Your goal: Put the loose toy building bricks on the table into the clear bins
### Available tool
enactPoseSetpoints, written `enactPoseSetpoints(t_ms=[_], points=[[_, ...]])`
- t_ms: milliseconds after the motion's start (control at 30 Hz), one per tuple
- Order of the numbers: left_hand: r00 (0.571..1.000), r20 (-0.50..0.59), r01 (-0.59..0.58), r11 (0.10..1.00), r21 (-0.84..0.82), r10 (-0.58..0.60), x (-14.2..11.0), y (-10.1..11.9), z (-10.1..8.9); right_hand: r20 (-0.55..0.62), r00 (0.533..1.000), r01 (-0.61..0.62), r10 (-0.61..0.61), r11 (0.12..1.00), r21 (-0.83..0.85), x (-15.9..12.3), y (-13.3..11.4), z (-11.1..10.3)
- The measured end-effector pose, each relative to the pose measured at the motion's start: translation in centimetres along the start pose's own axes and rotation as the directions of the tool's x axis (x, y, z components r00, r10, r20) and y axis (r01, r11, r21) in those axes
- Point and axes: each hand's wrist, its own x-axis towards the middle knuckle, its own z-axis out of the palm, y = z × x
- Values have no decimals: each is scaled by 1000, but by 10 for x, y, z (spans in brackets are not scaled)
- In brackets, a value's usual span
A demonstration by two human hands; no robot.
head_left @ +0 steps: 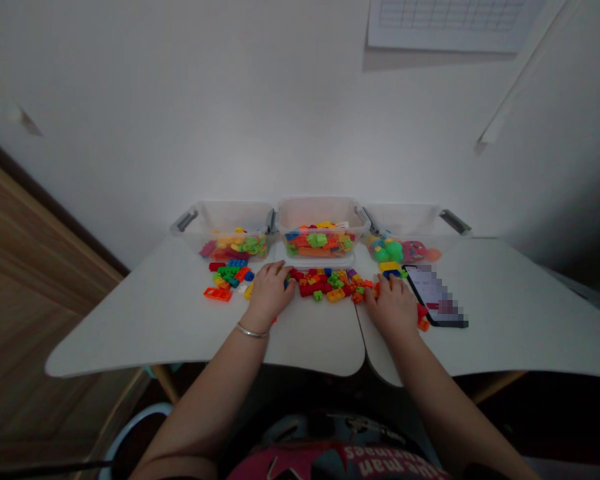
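Meanwhile, at far left, a wooden panel (pixel 35 300) meets a white wall (pixel 130 120), where three clear plastic bins (pixel 320 213) of colourful toys stand in a row at the back of a white table (pixel 310 350). Two heaps of loose plastic building bricks (pixel 325 283) lie in front. The left hand (pixel 269 293), silver bangle (pixel 253 331) at the wrist, curves down at the heaps' meeting point. The right hand (pixel 387 307), fingers slightly spread, touches the bricks at their right end; whether either hand grips one cannot be told. Further right lie a phone (pixel 433 297), its screen pixelated, and, above, a wall chart (pixel 450 23), unreadable
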Motion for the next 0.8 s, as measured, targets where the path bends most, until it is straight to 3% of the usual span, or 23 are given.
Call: enactPoseSetpoints(t_ms=[367,500,667,800], points=[[998,24,-63,997,-50,64,0,-1,4,-29,971,239,-238,948,209,16,-11,12],[998,32,-58,996,-65,60,1,-3,4,-65,969,245,-237,934,260,17,-8,13],[998,22,-49,996,-79,51,1,-3,4,-130,977,187,-169,973,136,7,2,0],[998,13,-59,996,-73,60,1,-4,5,-60,994,97,-92,992,79,4,8,-6]])
